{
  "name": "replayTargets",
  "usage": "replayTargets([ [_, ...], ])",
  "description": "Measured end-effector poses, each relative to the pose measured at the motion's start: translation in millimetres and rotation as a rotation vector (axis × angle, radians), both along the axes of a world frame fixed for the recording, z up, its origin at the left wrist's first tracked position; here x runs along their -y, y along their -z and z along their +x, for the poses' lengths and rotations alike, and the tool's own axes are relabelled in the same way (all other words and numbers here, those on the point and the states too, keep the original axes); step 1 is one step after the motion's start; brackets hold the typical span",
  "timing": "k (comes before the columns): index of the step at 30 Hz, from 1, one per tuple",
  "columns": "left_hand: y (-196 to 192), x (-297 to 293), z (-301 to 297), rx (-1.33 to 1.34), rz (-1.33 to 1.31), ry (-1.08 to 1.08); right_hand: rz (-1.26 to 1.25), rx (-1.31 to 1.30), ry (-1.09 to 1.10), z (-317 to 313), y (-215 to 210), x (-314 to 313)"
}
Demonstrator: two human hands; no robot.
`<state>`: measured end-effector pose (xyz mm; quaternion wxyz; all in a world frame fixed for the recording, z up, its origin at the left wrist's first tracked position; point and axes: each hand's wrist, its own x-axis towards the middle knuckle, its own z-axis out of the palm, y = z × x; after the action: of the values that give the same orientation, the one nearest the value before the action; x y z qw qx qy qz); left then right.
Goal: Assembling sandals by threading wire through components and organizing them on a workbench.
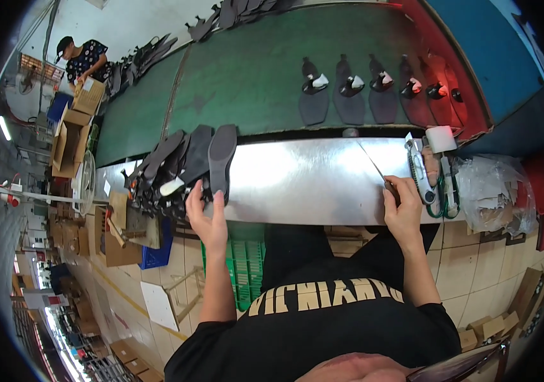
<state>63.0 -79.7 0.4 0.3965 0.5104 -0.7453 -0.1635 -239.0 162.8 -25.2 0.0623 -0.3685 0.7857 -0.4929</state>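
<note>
"How are the two hands placed?"

"They are held well apart, over the near side of the worktop (303,181). By the left hand (208,223), thumb and fingers are kept parted at the near end of a dark sole (223,156); whether the sole is actually touched cannot be told."

"And by the right hand (404,213)?"

"A thin tool (377,170) is gripped there between thumb and curled fingers, and its narrow end is pointed away from the body, toward the far edge of the metal."

"Where is the sole found?"

"At the left part of the worktop, on the right-hand side of a heap of dark footwear (167,162), in which a small white piece (171,186) can be seen."

"What is set out at the other end?"

"Scissors (453,191) with green handles are laid near a white roll (441,139), and a clear plastic bag (491,191) is placed beyond them to the right."

"And farther off?"

"On the green belt (240,83) a row of dark sandals (313,108) is lined up, the rightmost ones being lit red. At the upper left, a cardboard box (89,95) is handled by another person (87,60)."
</note>
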Motion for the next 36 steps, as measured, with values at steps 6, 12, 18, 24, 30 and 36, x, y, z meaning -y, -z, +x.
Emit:
replayTargets([
  [6, 5, 35, -165, -0.100, 0.169, 0.541, 0.166, -0.193, 0.079, -24, 17, 1],
  [12, 95, 136, -298, 0.280, 0.041, 0.451, 0.214, -0.193, 0.050, -19, 22, 4],
  [18, 112, 100, -295, 0.222, -0.012, 0.454, 0.195, -0.248, 0.079, -15, 9, 0],
  [24, 82, 86, -277, -0.273, -0.054, 0.406, -0.111, -0.328, 0.021, 9, -28, 8],
  [30, -29, -13, -196, -0.731, 0.788, 0.765, -0.567, 0.784, -0.296, -1, -11, 8],
  [36, -30, -65, -108, -0.754, 1.254, 0.902, -0.729, 1.154, -0.596, 20, -47, 25],
])
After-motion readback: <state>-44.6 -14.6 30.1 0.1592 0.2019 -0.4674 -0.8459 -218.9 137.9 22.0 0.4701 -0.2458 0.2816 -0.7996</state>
